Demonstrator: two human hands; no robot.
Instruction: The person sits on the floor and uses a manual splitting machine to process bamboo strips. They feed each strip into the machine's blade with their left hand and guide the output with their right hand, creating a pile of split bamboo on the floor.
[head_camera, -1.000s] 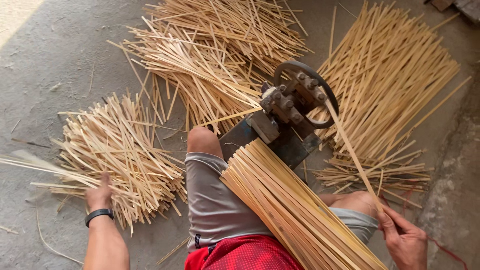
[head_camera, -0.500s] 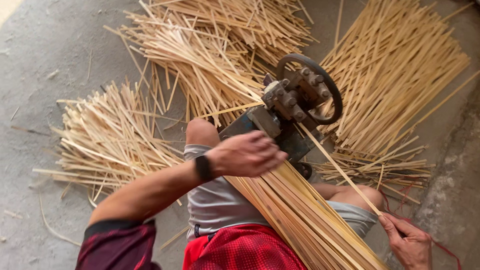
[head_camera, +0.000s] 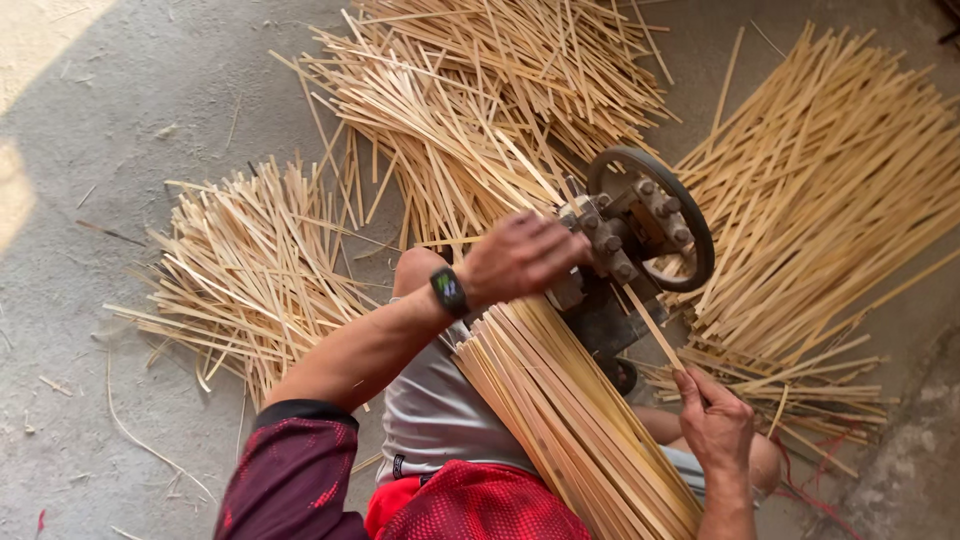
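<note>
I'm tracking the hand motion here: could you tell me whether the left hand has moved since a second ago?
Yes. The left hand has swung rightward from the loose stick pile to the small wheeled machine.

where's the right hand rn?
Head view, lower right: the right hand pinches a single bamboo strip leading up into the wheeled machine, beside the lap bundle.

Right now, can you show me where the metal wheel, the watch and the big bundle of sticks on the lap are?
metal wheel (head_camera: 700, 215): head view, on its dark rim, right side.
watch (head_camera: 449, 292): head view, on its dark face, at the left wrist.
bundle of sticks (head_camera: 570, 420): head view, on the middle of the bundle.
</note>
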